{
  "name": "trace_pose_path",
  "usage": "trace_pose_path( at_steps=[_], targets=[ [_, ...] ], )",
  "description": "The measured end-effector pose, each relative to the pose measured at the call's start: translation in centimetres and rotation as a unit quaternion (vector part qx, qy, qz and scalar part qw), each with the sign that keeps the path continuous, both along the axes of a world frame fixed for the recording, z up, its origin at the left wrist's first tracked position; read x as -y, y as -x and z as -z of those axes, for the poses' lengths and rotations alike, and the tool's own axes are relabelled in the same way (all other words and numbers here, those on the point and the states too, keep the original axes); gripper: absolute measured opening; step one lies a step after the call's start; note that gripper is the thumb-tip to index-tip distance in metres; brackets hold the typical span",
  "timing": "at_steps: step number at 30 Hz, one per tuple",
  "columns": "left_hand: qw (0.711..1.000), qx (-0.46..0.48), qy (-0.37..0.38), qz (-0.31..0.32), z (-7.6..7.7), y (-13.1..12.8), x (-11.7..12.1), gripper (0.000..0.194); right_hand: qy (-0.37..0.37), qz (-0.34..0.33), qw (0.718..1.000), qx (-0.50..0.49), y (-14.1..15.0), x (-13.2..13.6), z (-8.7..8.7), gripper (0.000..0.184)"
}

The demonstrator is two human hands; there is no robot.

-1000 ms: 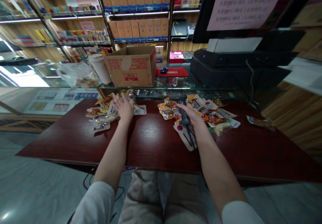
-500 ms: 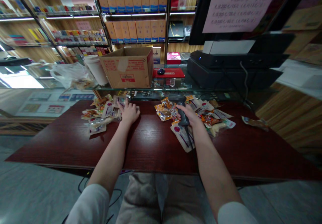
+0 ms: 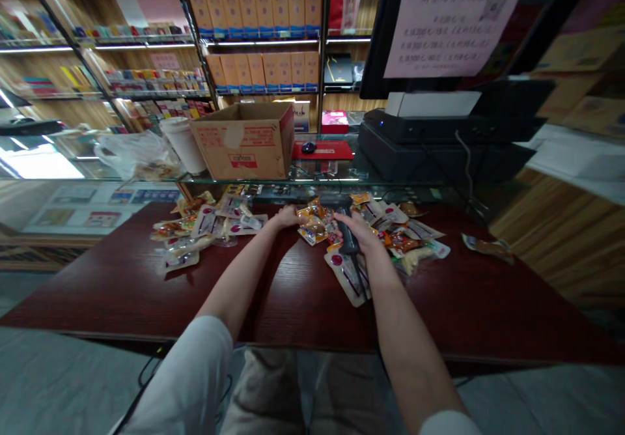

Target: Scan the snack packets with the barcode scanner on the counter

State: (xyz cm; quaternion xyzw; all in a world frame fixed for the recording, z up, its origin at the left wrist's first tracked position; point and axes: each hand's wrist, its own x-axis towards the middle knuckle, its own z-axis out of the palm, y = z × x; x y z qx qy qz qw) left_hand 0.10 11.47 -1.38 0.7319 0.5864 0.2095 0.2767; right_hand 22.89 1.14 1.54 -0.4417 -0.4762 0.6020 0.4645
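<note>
Pink sheet (image 3: pixel 446 25) on monitor (image 3: pixel 377 51): 200元, 300元, 500元 | carton (image 3: pixel 263 158): red print (image 3: pixel 243 161) unreadable

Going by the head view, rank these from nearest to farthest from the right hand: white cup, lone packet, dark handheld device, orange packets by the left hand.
1. Dark handheld device: held in the right hand.
2. Orange packets: just leftward, by the left hand.
3. Lone packet: right side of the table.
4. White cup: back left, beside the cardboard box.
</note>
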Motion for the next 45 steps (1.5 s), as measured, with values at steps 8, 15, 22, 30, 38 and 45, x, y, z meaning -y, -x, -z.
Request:
trace_pose_path(
  at_steps=[8,15,22,30,38,45],
  targets=[
    [0.906,0.415,-0.061,-0.064,-0.6,3.2,3.8,0.05,-0.006,-0.026,0.999,-0.023,1.2,0.7,-0.7,0.032],
    [0.898,0.405,-0.137,-0.103,-0.2,5.9,6.4,0.047,-0.016,-0.069,0.994,-0.086,4.1,1.4,-0.4,0.038],
    [0.888,0.432,-0.124,-0.101,-0.5,6.3,7.0,0.048,-0.01,-0.083,0.991,-0.1,4.9,1.2,0.4,0.033],
    [0.873,0.461,-0.114,-0.109,-0.5,6.6,6.6,0.05,0.001,-0.062,0.995,-0.077,4.8,0.9,0.7,0.029],
    [0.895,0.389,-0.178,-0.127,0.1,6.9,6.0,0.039,0.009,-0.05,0.996,-0.072,4.7,1.0,0.5,0.032],
    [0.939,-0.001,-0.239,-0.249,-1.4,8.6,7.5,0.065,-0.004,-0.019,0.995,-0.093,3.6,0.7,0.1,0.033]
  ],
)
